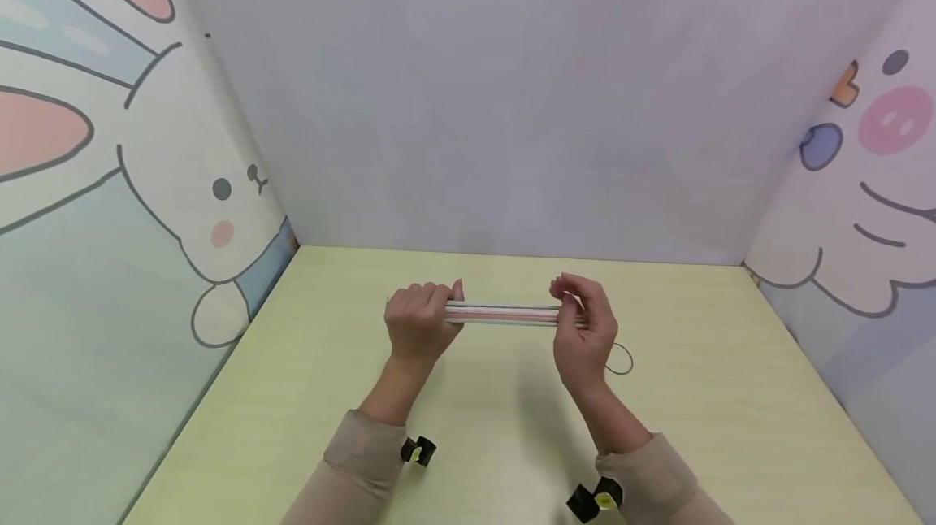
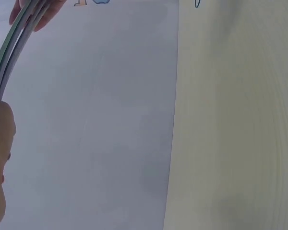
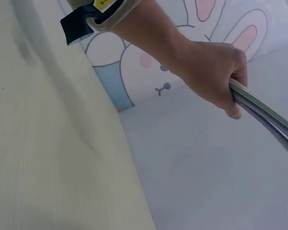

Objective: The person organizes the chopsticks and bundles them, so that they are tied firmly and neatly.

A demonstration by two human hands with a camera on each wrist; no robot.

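A bundle of long, thin pastel sticks (image 1: pixel 504 314), white, pink and pale green, is held level above the table in the head view. My left hand (image 1: pixel 418 320) grips its left end, with the fingers wrapped over it. At the other end, my right hand (image 1: pixel 587 331) holds the bundle between curled fingers and thumb; the tips there are partly hidden. The right wrist view shows the left hand (image 3: pixel 213 72) round the sticks (image 3: pixel 269 117). A thin dark loop (image 1: pixel 632 360) lies on the table just beyond the right wrist.
The pale yellow table (image 1: pixel 292 395) spreads beneath both hands. A plain grey wall (image 1: pixel 497 102) stands at the back. Side panels carry a cartoon rabbit (image 1: pixel 175 184) on the left and a pink-nosed figure (image 1: pixel 895 120) on the right.
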